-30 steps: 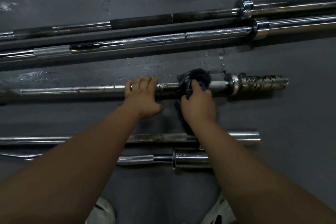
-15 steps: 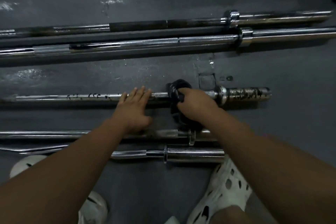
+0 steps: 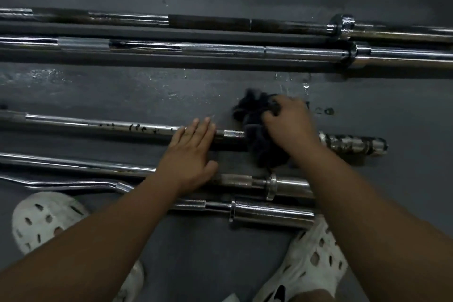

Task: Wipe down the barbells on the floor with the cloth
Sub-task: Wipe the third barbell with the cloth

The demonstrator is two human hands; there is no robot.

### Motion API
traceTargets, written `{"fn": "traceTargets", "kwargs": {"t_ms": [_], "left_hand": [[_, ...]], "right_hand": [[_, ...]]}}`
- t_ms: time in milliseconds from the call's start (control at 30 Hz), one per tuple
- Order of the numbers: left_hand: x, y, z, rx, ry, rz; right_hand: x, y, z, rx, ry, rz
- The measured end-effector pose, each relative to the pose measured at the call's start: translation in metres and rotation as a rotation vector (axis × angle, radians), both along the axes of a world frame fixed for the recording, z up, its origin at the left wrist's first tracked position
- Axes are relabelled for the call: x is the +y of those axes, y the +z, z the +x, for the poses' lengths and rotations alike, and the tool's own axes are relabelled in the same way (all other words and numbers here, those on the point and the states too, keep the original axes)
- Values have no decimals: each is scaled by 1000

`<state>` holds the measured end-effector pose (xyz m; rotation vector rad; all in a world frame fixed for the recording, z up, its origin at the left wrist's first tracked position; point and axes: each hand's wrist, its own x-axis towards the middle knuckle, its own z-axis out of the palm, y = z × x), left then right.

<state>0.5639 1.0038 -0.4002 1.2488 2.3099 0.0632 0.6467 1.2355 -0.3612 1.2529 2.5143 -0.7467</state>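
Observation:
A rust-spotted barbell [image 3: 127, 126] lies across the middle of the dark floor, its short sleeve [image 3: 355, 145] ending at the right. My right hand [image 3: 290, 126] grips a dark bunched cloth [image 3: 257, 130] that wraps over this bar just left of the collar. With straight fingers, my left hand [image 3: 190, 154] rests flat on the same bar to the left of the cloth. The stretch of shaft under the cloth and both hands is hidden.
Two long barbells [image 3: 220, 50] lie parallel at the far side. Nearer me lie a straight bar [image 3: 289, 185], a curl bar [image 3: 73, 184] and a short chrome bar [image 3: 272, 213]. White perforated clogs [image 3: 44, 220] stand at the bottom left and bottom right.
My right hand moved the cloth along the bar near the collar and now bunches it higher over the shaft. My left hand uncurled from the bar and lies flat. The view shifted.

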Motion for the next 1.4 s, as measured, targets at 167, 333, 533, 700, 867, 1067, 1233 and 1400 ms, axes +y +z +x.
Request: {"fn": "traceTargets", "kwargs": {"t_ms": [167,333,533,700,867,1067,1233,1400], "left_hand": [[50,-12,-49,37,31,-90],[50,-5,-65,15,39,-25],[40,-13,-68,88,-22,-30],[70,-4,-102,36,-5,-102],[65,-2,-93,15,23,-82],[55,-8,-83,-16,14,-27],[35,-5,-68,0,-25,-10],[22,-9,-38,24,-41,-93]], "right_hand": [[-42,-25,7,-33,35,236],[-36,-9,-23,30,474,119],[12,-10,0,-34,-121,215],[-16,24,-77,467,-441,-560],[51,24,-44,15,-269,-15],[-72,-35,-42,-149,171,179],[7,-30,-2,-36,531,248],[-20,-36,4,-44,-6,351]]}}
